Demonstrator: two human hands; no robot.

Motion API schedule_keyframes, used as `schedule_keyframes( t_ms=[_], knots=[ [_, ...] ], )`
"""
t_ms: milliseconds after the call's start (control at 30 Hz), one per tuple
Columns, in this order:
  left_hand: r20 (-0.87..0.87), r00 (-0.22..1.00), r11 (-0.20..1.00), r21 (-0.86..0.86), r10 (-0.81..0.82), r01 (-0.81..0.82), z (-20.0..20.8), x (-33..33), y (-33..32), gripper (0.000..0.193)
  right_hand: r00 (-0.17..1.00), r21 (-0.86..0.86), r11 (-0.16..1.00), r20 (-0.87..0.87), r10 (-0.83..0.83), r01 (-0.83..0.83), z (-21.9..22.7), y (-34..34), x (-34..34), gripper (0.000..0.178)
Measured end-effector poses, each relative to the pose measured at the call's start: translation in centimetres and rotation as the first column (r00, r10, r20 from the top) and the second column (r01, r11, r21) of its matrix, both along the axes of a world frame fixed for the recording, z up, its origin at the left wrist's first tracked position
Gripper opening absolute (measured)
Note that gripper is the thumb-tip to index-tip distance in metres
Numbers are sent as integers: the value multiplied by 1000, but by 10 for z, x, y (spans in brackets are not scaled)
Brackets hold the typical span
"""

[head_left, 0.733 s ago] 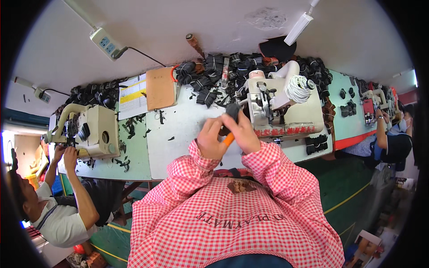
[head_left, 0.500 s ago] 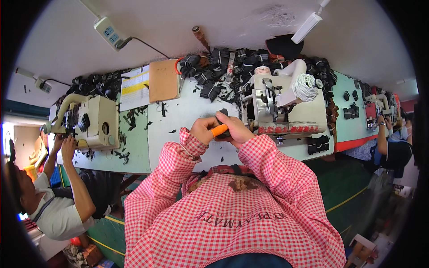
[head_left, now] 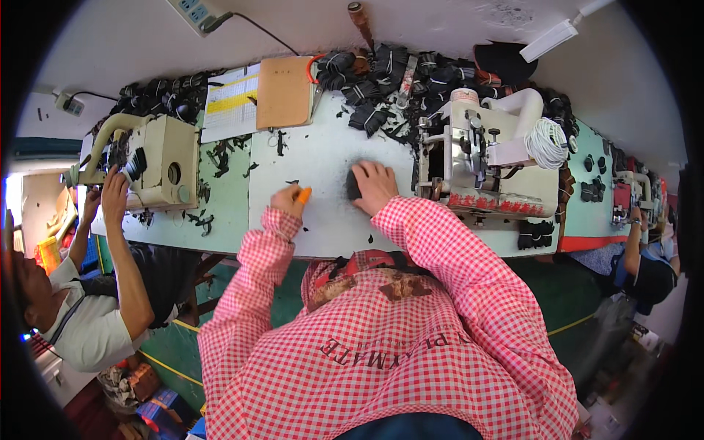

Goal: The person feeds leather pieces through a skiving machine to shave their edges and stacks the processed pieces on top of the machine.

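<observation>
White surface (head_left: 323, 150), ctr of frame: dark piece (head_left: 353, 187) gripped btwn R hand (head_left: 377, 188) fingers; L hand (head_left: 287, 200) fingers curled, grasp unclear.

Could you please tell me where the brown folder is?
In the head view, the brown folder lies upper left of centre, just right of the yellow-marked sheet.

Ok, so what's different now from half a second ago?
The left hand has moved left, away from the right hand, and seems to have let go of the dark piece, which the right hand keeps. The orange piece stays with the left hand. The pale machine and brown notebook haven't moved.
</observation>
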State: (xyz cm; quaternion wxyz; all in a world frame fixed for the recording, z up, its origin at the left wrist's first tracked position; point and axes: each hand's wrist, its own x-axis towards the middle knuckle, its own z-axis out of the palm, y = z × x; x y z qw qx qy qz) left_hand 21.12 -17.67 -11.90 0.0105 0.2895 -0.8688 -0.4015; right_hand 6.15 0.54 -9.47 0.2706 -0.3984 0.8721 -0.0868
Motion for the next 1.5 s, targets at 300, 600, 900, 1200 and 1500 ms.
schedule_keyframes(
  t_ms=[300, 600, 900, 1200, 1500],
  knots=[
    [-138, 990, 989, -147, -39, 18, -2, -27, 21, 31, 959, -232, 938, -58, -278, 258, -2, 32, -2, 75],
    [-211, 959, 978, -127, -189, 165, -23, -46, 68, 39, 908, -337, 844, 118, -403, 418, -18, 49, 16, 43],
    [-88, 873, 736, -581, -480, 346, 7, -96, 52, 82, 870, -386, 781, 264, -416, 491, -12, 55, 15, 45],
    [309, 831, 879, 41, -463, 475, 17, -168, 90, 70, 801, -367, 750, 485, -350, 551, -5, 105, 42, 32],
    [-73, 973, 378, 913, -217, 152, 26, -194, 144, 69, 803, -344, 764, 476, -359, 545, 0, 124, 46, 31]
  ],
)
